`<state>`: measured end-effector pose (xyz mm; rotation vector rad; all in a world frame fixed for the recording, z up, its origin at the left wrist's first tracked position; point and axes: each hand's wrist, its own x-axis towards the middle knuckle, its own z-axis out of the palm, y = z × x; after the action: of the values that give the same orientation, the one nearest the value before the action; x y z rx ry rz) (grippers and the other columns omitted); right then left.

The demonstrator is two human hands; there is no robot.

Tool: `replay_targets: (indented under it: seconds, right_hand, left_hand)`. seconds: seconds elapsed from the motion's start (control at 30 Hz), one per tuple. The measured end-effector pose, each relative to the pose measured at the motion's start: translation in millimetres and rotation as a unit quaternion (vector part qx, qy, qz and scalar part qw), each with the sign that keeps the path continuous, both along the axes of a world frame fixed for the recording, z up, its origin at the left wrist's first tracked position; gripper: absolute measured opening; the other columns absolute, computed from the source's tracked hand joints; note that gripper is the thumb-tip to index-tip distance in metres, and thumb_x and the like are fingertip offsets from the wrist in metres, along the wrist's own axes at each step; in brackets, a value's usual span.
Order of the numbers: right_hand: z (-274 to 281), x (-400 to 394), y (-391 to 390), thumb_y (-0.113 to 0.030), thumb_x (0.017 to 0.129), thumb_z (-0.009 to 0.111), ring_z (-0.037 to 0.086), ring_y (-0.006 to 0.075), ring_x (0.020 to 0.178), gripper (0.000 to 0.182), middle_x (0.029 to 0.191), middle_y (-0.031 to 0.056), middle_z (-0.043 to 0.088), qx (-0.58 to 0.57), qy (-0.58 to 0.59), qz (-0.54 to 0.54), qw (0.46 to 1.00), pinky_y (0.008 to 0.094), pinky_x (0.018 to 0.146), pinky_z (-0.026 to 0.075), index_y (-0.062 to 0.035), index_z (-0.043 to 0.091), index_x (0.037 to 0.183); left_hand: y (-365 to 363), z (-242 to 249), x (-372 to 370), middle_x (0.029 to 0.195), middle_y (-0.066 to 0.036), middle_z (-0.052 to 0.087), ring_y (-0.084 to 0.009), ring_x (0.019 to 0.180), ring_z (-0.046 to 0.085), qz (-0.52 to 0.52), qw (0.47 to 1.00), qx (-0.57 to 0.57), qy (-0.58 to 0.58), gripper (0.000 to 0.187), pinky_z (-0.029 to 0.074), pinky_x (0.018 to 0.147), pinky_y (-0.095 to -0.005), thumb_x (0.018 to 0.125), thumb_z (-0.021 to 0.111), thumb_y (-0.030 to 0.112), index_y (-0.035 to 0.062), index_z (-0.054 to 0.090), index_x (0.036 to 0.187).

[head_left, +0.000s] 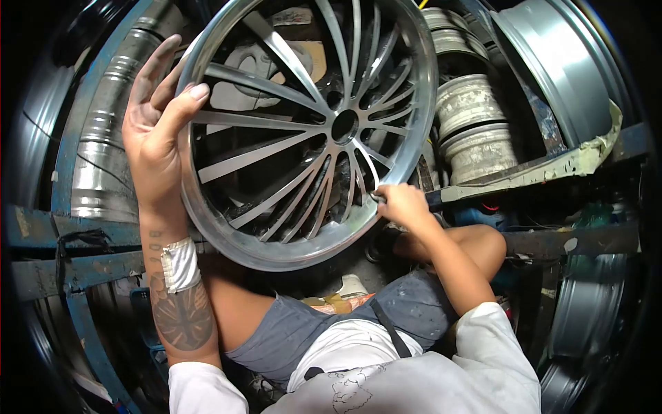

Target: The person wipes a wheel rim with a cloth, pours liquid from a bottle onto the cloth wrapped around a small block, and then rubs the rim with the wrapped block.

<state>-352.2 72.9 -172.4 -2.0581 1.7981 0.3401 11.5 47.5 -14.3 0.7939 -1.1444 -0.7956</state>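
A large multi-spoke alloy wheel (314, 257) stands tilted before me, above my legs, its spokes bright metal with dark gaps between them. My left hand (157, 117) rests against the wheel's left edge, the fingers stretched upward and the thumb lying by the rim. At the lower right of the wheel, my right hand (403, 205) is closed, with its fingertips at the inner rim near the spoke ends. A small dark bit shows at those fingertips; what it is I cannot make out.
Stacked metal wheels (472, 117) stand behind on the right, beside a large silver rim (558, 58). More silver wheels (107, 155) line the left, within a blue metal frame (41, 272). A rack beam (600, 241) runs along the right, with rims below.
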Motion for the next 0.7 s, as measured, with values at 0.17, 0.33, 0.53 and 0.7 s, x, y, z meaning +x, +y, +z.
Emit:
replay_targets:
  seconds: [0.17, 0.33, 0.53, 0.7]
  right_hand:
    - [-7.8, 6.7, 21.0, -0.023, 0.084, 0.069, 0.074, 0.0409, 0.096, 0.039, 0.098, 0.0183, 0.076, 0.0, 0.029, 0.04, 0.999, 0.0516, 0.087, 0.059, -0.0212, 0.073, 0.123]
    - [-1.2, -10.0, 4.7, -0.025, 0.083, 0.07, 0.075, 0.0351, 0.092, 0.032, 0.093, 0.0156, 0.076, 0.021, 0.034, 0.113, 0.993, 0.0491, 0.08, 0.06, -0.0191, 0.075, 0.113]
    - [-10.3, -5.5, 1.0, -0.016, 0.079, 0.069, 0.076, 0.0339, 0.091, 0.027, 0.092, 0.0143, 0.077, -0.008, -0.008, 0.1, 0.995, 0.0473, 0.077, 0.061, -0.0169, 0.079, 0.104]
    - [-16.5, -7.9, -8.9, -0.019, 0.08, 0.067, 0.076, 0.0339, 0.087, 0.028, 0.09, 0.0143, 0.076, -0.008, 0.007, 0.105, 0.994, 0.0488, 0.075, 0.06, -0.0182, 0.078, 0.106]
  left_hand:
    - [2.8, -3.3, 2.3, 0.143, -0.026, 0.058, -0.0255, 0.128, 0.062, 0.024, 1.0, 0.012, -0.015, 0.064, 0.05, 0.11, -0.0338, 0.09, 0.069, -0.001, -0.0114, 0.044, 0.148]
    - [3.9, -1.3, 4.0, 0.141, -0.027, 0.058, -0.0256, 0.127, 0.063, 0.032, 0.998, 0.027, -0.052, 0.063, 0.049, 0.11, -0.0336, 0.091, 0.066, 0.001, -0.0115, 0.043, 0.148]
    - [2.2, 0.8, 3.1, 0.14, -0.025, 0.061, -0.0259, 0.127, 0.063, 0.019, 0.997, 0.037, -0.058, 0.062, 0.047, 0.113, -0.0351, 0.092, 0.059, 0.001, -0.0109, 0.041, 0.15]
    - [-0.5, -6.8, 12.4, 0.144, -0.023, 0.058, -0.0252, 0.132, 0.058, 0.007, 0.998, 0.042, -0.052, 0.059, 0.041, 0.117, -0.0375, 0.095, 0.057, 0.004, -0.0076, 0.042, 0.151]
